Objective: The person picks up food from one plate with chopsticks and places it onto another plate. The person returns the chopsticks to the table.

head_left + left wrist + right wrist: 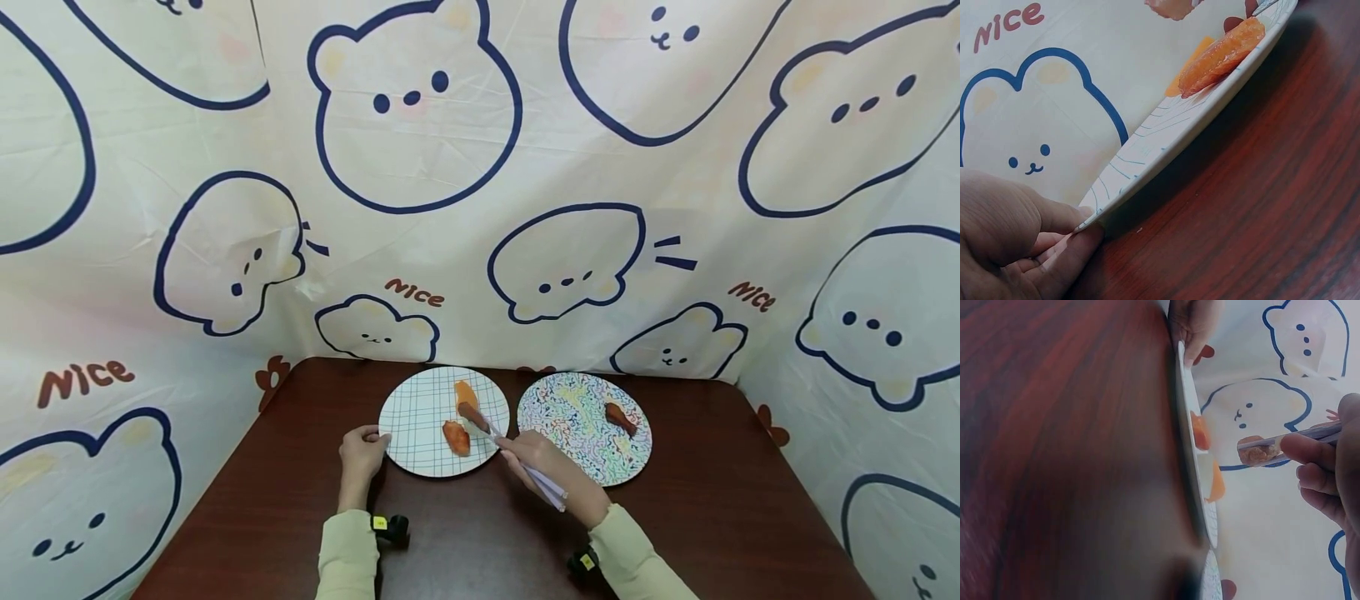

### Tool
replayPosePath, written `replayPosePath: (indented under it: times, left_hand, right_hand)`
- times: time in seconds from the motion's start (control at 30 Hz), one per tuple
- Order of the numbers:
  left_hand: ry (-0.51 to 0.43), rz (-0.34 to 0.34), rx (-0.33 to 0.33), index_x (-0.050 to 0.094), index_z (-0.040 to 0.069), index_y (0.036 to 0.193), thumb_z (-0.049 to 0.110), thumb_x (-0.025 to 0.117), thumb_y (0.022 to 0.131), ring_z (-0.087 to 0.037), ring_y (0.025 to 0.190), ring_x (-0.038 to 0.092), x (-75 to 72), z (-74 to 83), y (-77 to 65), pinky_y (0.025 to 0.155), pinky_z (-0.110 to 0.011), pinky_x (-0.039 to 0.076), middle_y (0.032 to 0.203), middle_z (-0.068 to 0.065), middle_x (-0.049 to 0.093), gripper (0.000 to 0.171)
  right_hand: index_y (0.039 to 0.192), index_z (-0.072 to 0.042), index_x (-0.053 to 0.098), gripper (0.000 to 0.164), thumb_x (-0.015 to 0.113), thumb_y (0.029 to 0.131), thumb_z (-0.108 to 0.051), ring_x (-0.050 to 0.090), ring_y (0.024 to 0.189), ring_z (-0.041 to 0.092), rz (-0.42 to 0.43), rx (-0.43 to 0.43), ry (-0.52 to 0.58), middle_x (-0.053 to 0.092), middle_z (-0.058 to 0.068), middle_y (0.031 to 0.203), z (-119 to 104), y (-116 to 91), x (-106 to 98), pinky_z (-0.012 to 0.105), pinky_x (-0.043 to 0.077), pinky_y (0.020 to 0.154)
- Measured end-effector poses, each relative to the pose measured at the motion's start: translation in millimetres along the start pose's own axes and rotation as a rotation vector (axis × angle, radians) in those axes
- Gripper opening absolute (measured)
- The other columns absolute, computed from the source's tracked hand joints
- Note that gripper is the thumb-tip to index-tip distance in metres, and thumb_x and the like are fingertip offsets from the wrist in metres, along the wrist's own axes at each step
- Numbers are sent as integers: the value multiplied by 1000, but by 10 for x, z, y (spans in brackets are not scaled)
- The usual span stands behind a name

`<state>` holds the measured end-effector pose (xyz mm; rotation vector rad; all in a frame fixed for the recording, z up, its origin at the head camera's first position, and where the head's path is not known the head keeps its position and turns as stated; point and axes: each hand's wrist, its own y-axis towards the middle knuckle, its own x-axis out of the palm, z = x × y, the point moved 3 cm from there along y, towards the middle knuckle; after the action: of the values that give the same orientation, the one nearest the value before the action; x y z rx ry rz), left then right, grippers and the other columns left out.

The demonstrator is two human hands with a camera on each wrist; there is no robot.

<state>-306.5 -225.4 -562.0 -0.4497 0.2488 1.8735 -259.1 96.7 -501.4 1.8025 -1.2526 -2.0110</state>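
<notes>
My left hand (362,457) pinches the left rim of a white plate with a grid pattern (412,417), thumb above and fingers beneath. On that plate lie a glazed orange-brown chicken wing (456,437) and a flat orange piece (466,392), with a whitish bit (1205,469) beside it. Pale purple chopsticks (543,482) are held in my right hand (543,458). Their tips grip a brown piece of meat with a pale end, like a drumstick (1257,452), which is raised above the plate in the right wrist view.
To the right stands a second plate with a colourful speckled pattern (555,408), carrying a dark brown drumstick (620,419). Both plates are at the back of the dark wooden table (465,550). A cloth printed with bears (420,167) hangs behind and at the sides.
</notes>
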Motion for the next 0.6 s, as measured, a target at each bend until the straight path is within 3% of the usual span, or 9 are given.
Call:
replayPosePath:
  times: [0.17, 0.43, 0.6]
  left_hand:
    - [0, -3, -2, 62, -11, 128, 12, 63, 99, -44, 107, 58, -5, 5, 2, 85, -53, 51, 114, -28, 62, 37]
    - [-5, -1, 0, 62, -11, 127, 11, 63, 99, -43, 105, 59, -10, 0, -4, 83, -53, 51, 113, -28, 63, 36]
    - [-7, -6, 4, 62, -11, 128, 11, 63, 99, -43, 106, 58, -7, 7, -13, 83, -52, 51, 114, -28, 62, 37]
  right_hand:
    - [116, 0, 74, 23, 61, 99, -7, 60, 75, 9, -49, 16, 8, 69, 1, 86, -54, 23, 65, 20, 51, 71]
    - [115, 0, 75, 23, 64, 97, -6, 60, 76, 8, -58, -19, -12, 69, -1, 85, -174, 68, 132, 19, 51, 72]
    - [119, 0, 74, 25, 61, 100, -8, 61, 78, 7, -82, 13, 30, 72, 0, 88, -217, 81, 176, 18, 51, 73]
